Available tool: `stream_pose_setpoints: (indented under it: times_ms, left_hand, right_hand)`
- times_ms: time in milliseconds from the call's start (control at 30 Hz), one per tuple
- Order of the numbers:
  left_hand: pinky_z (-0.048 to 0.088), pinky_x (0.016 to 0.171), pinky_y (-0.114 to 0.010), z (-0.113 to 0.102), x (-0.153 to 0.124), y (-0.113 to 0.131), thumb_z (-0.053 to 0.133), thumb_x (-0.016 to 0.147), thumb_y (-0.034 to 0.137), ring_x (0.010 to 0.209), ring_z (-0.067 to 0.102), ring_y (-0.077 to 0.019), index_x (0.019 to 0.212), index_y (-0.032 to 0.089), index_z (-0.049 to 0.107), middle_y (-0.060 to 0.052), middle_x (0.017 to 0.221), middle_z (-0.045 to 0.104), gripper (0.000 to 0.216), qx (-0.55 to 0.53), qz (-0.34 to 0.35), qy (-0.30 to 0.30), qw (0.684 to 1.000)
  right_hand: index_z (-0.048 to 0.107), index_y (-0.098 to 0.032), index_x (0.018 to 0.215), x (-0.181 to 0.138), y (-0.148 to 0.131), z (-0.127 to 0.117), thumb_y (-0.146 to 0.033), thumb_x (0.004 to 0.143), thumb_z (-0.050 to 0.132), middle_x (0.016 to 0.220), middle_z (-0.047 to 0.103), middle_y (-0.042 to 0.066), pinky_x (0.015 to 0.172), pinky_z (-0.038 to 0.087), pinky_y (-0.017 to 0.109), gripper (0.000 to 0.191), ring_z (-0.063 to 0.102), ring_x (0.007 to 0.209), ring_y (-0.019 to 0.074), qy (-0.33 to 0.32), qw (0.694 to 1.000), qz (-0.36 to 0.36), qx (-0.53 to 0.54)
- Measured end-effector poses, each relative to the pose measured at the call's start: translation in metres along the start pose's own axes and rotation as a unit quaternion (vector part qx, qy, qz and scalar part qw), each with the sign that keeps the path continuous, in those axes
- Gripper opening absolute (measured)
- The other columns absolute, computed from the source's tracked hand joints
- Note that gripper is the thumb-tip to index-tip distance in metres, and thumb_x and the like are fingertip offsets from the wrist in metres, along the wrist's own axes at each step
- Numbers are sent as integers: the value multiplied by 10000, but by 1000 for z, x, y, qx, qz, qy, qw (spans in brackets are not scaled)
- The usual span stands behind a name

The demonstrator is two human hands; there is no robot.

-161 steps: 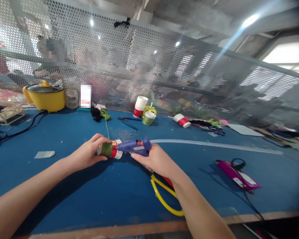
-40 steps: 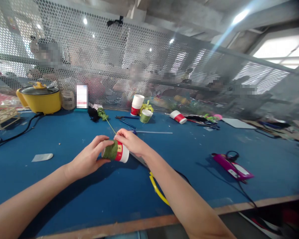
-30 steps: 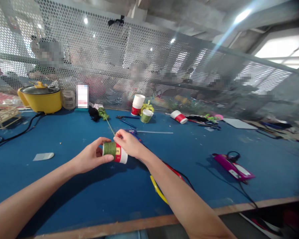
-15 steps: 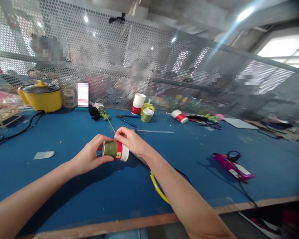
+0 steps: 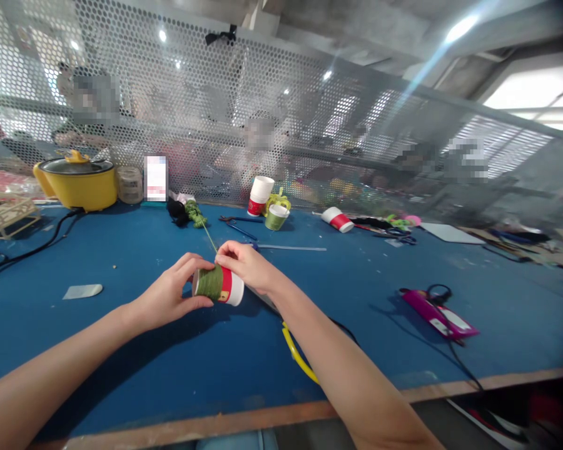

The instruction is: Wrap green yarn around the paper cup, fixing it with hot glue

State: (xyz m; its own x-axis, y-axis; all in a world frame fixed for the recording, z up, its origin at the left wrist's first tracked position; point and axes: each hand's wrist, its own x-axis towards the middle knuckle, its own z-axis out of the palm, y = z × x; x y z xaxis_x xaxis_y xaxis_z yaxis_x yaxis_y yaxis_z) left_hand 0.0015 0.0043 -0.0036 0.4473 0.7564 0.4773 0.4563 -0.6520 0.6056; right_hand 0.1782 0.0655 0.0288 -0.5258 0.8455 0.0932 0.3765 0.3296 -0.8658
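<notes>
A paper cup (image 5: 235, 289), white with a red band, lies on its side in the air above the blue table. Green yarn (image 5: 209, 283) is wound round the part nearer its mouth end. My left hand (image 5: 174, 292) grips the cup at that end, thumb below and fingers above. Over the top of the cup, my right hand (image 5: 244, 264) pinches the yarn strand where it meets the winding. From there the strand runs taut up and left to a green yarn bundle (image 5: 194, 214) at the back of the table.
Standing cups (image 5: 261, 189), a green-wrapped cup (image 5: 276, 217) and pliers (image 5: 241, 220) lie behind my hands. A yellow pot (image 5: 85, 184) stands at the back left. Scissors with a yellow handle (image 5: 298, 355) lie under my right forearm. A purple packet (image 5: 438, 314) is at right.
The cup has turned slightly in my left hand and its base end dips a little. Both hands keep nearly the same place and grip.
</notes>
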Motion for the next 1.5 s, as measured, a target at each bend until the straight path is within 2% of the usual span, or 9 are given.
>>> stream_pose_setpoints:
  times_ms: [367,600,700,800,867,900,1033,1300,1500]
  left_hand:
    - [468,825,-332,1,-2,3,567,796,306,971,511,-201,1235,224,364,-82,1104,449,490,40,4,-48,998]
    - [452,863,-339,4,-3,1,565,796,304,1018,509,-218,1219,235,384,-93,1150,429,465,68,10,-74,995]
    - [461,842,-338,3,-2,1,577,782,299,985,520,-215,1188,219,405,-92,1124,444,447,76,1,-66,995]
    - [469,824,-335,1,-1,0,581,772,292,960,525,-211,1160,209,416,-85,1091,463,429,81,-9,-51,995]
    - [472,817,-342,0,0,0,581,768,288,953,527,-213,1145,207,416,-84,1088,465,420,84,-15,-44,995]
    - [474,813,-348,-1,0,-1,579,766,286,948,529,-215,1139,207,414,-84,1088,465,416,84,-18,-42,995]
    - [475,800,-360,-2,0,0,573,766,275,932,533,-215,1121,207,407,-83,1092,472,398,84,-26,-46,995]
    - [473,797,-355,-2,0,2,597,735,227,946,532,-215,1115,217,417,-76,1110,465,421,78,-40,-45,995]
    - [471,821,-368,-2,1,-3,614,708,177,971,523,-221,1097,215,425,-75,1104,464,434,85,-29,-41,995]
  right_hand:
    - [521,-148,703,3,-4,0,-268,713,560,643,491,-36,581,348,224,127,424,596,83,0,999,-27,35]
    - [542,-141,687,9,5,6,-247,695,583,624,524,-32,581,372,220,114,454,568,75,-32,998,19,40]
    - [541,-144,701,14,8,-1,-273,742,540,616,547,-11,541,382,214,136,477,548,82,19,1000,19,10]
    - [532,-153,791,19,12,-24,-303,804,452,708,596,31,525,405,216,170,550,599,106,133,990,38,-33]
    - [540,-155,812,21,17,-43,-297,816,432,767,618,57,573,417,227,179,579,675,127,188,967,65,-161]
    - [547,-162,788,21,21,-51,-300,802,453,770,623,61,603,415,237,167,583,711,142,184,946,94,-249]
    - [500,-178,508,18,40,-64,-213,590,654,581,588,62,563,381,268,178,577,654,203,131,929,157,-308]
    - [503,-189,531,24,64,-48,-124,542,646,596,594,65,536,369,254,157,574,674,206,143,934,185,-269]
    - [506,-161,726,8,48,-60,-122,631,530,524,511,-16,464,370,227,105,491,485,116,153,962,177,-140]
